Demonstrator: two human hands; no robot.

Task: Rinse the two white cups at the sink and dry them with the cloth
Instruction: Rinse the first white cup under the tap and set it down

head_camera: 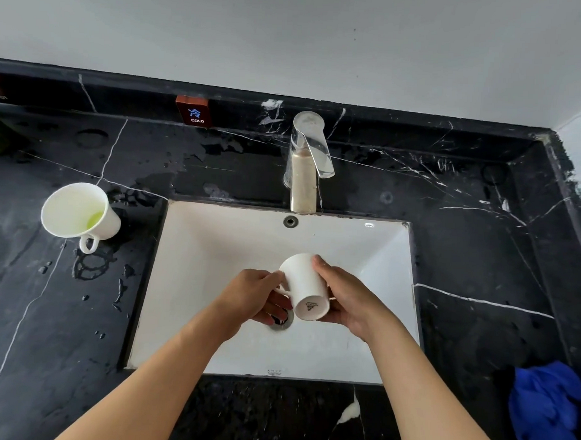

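Over the white sink point(215, 250) I hold one white cup point(305, 286) tipped away from me, its base facing the camera and its mouth pointing toward the tap. My right hand point(349, 297) grips its body from the right. My left hand point(260, 294) pinches it at the handle on the left. A second white cup point(77, 212) stands on the counter left of the sink, with a little pale green liquid inside. The blue cloth point(546, 406) lies crumpled at the counter's right edge. No water runs from the tap point(306, 161).
The black marble counter point(472, 242) surrounds the sink and is wet with drops on the left. A small brown "COLD" sign point(193, 112) stands on the back ledge. The sink drain point(282, 320) shows just below the held cup.
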